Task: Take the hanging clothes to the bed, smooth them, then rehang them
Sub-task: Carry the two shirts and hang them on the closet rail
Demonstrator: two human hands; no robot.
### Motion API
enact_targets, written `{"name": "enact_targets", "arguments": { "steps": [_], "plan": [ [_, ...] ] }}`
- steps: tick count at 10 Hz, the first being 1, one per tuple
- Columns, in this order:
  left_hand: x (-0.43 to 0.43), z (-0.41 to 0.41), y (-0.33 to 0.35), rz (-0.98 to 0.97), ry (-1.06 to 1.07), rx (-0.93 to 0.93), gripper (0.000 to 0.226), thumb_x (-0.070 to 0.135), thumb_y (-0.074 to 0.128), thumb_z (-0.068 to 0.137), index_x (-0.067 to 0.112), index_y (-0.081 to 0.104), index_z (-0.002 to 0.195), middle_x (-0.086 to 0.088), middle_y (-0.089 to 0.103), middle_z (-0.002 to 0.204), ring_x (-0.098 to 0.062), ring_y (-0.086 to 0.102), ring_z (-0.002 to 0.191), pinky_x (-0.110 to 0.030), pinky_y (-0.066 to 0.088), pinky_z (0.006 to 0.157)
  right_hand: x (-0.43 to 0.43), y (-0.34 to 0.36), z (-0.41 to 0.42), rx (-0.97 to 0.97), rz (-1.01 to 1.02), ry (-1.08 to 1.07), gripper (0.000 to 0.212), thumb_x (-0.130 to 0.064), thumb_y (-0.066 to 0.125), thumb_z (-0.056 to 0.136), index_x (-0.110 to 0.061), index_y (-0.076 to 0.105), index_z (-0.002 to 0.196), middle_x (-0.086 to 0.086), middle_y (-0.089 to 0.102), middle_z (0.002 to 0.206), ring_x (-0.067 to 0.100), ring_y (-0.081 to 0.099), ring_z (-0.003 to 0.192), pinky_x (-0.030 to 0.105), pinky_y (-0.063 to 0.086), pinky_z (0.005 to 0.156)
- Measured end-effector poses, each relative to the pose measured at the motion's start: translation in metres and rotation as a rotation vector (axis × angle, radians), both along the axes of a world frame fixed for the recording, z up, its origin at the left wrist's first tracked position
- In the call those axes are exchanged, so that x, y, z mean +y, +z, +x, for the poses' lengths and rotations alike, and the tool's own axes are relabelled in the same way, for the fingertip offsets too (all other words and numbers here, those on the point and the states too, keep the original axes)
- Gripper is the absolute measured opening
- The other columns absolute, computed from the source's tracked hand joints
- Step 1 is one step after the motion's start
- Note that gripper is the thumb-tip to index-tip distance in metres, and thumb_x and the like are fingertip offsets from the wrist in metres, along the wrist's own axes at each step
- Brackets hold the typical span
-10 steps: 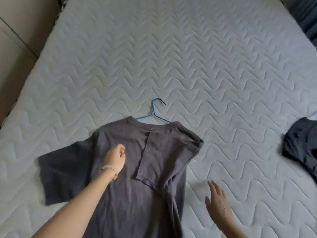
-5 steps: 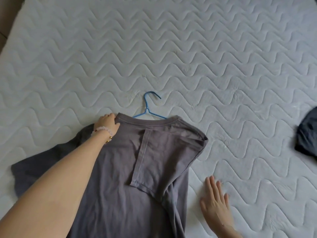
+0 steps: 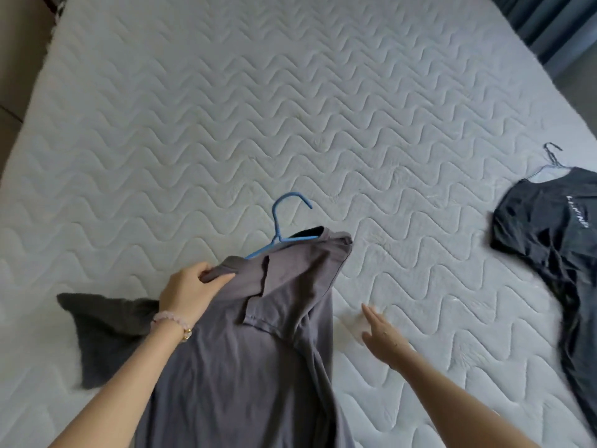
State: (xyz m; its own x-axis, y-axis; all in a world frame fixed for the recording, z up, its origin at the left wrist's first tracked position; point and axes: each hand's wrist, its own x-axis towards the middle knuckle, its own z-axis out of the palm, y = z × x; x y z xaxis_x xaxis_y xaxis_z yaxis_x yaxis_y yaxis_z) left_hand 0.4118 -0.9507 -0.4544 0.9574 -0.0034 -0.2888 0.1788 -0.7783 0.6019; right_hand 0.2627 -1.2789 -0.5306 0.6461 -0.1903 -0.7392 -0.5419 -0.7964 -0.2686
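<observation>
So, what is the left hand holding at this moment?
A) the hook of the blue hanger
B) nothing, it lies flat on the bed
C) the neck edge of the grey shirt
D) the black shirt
C: the left hand pinches the grey shirt at its neck edge; the blue hanger has its hook sticking out untouched, and the black shirt lies far to the right.

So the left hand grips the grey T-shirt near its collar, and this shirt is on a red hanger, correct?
Not quite: the head view shows a blue hanger, not red. The left hand does grip the grey T-shirt near its collar.
</observation>
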Motion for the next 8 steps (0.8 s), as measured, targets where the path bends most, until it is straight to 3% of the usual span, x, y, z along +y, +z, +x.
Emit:
{"name": "enact_targets", "arguments": {
  "steps": [1, 2, 3, 4, 5, 6, 7, 8],
  "plan": [
    [-0.015, -0.047, 0.057, -0.005, -0.021, -0.076, 0.039, 0.046, 0.07, 0.075, 0.012, 0.053, 0.062, -0.002, 0.057, 0.054, -0.03, 0.059, 0.064, -0.034, 0.043, 0.053, 0.007, 0.047, -0.021, -0.043, 0.072, -0.241, 0.054, -0.017, 0.042, 0.094, -0.015, 0.03, 0.147, 0.01, 0.045, 0.145, 0.026, 0.05, 0.125, 0.035, 0.046, 0.095],
    [-0.025, -0.079, 0.104, -0.054, 0.028, -0.144, 0.04, 0.046, 0.069, 0.075, 0.01, 0.058, 0.064, -0.005, 0.062, 0.058, -0.03, 0.059, 0.064, -0.037, 0.047, 0.056, 0.013, 0.079, -0.061, -0.099, 0.145, -0.467, 0.042, -0.012, 0.045, 0.09, -0.013, 0.051, 0.131, 0.012, 0.064, 0.122, 0.024, 0.061, 0.097, 0.027, 0.048, 0.077],
    [-0.032, -0.125, 0.172, -0.047, 0.001, -0.268, 0.037, 0.046, 0.072, 0.073, 0.015, 0.057, 0.059, 0.006, 0.061, 0.056, -0.018, 0.055, 0.057, -0.025, 0.04, 0.049, 0.016, 0.117, -0.139, -0.087, 0.379, -0.702, 0.031, 0.0, 0.046, 0.089, -0.002, 0.059, 0.117, 0.014, 0.069, 0.097, 0.021, 0.061, 0.08, 0.019, 0.046, 0.059],
    [-0.04, -0.172, 0.23, -0.067, -0.072, -0.384, 0.033, 0.048, 0.071, 0.073, 0.025, 0.055, 0.056, 0.018, 0.059, 0.057, -0.014, 0.057, 0.06, -0.022, 0.038, 0.049, 0.015, 0.131, -0.225, 0.009, 0.507, -0.899, 0.022, -0.003, 0.041, 0.092, -0.008, 0.059, 0.105, 0.008, 0.067, 0.077, 0.018, 0.058, 0.068, 0.023, 0.035, 0.06],
    [-0.053, -0.213, 0.266, -0.177, -0.125, -0.425, 0.03, 0.05, 0.07, 0.072, 0.025, 0.059, 0.06, 0.015, 0.064, 0.06, -0.009, 0.059, 0.063, -0.027, 0.045, 0.053, 0.013, 0.137, -0.303, -0.033, 0.507, -1.001, 0.023, 0.003, 0.042, 0.092, 0.005, 0.06, 0.106, 0.014, 0.065, 0.07, 0.018, 0.057, 0.054, 0.02, 0.039, 0.049],
    [-0.082, -0.266, 0.296, -0.281, -0.234, -0.437, 0.019, 0.043, 0.07, 0.077, 0.035, 0.058, 0.065, 0.022, 0.063, 0.068, -0.005, 0.06, 0.069, -0.02, 0.046, 0.057, 0.018, 0.139, -0.414, -0.067, 0.45, -1.15, 0.023, 0.008, 0.044, 0.088, 0.011, 0.065, 0.098, 0.019, 0.067, 0.065, 0.022, 0.051, 0.05, 0.018, 0.037, 0.042],
    [-0.11, -0.309, 0.301, -0.355, -0.313, -0.394, 0.015, 0.04, 0.069, 0.079, 0.034, 0.059, 0.068, 0.018, 0.064, 0.071, -0.01, 0.061, 0.072, -0.023, 0.049, 0.06, 0.028, 0.131, -0.491, -0.072, 0.437, -1.275, 0.024, 0.01, 0.04, 0.091, 0.018, 0.061, 0.099, 0.022, 0.063, 0.067, 0.027, 0.054, 0.058, 0.029, 0.041, 0.053],
    [-0.149, -0.365, 0.297, -0.448, -0.371, -0.275, 0.016, 0.04, 0.069, 0.078, 0.026, 0.066, 0.072, 0.006, 0.071, 0.075, -0.019, 0.065, 0.072, -0.042, 0.058, 0.066, -0.019, 0.088, -0.663, -0.157, 0.394, -1.461, 0.022, 0.011, 0.041, 0.09, 0.019, 0.06, 0.097, 0.022, 0.063, 0.064, 0.027, 0.055, 0.058, 0.03, 0.042, 0.056]
  ]
}}
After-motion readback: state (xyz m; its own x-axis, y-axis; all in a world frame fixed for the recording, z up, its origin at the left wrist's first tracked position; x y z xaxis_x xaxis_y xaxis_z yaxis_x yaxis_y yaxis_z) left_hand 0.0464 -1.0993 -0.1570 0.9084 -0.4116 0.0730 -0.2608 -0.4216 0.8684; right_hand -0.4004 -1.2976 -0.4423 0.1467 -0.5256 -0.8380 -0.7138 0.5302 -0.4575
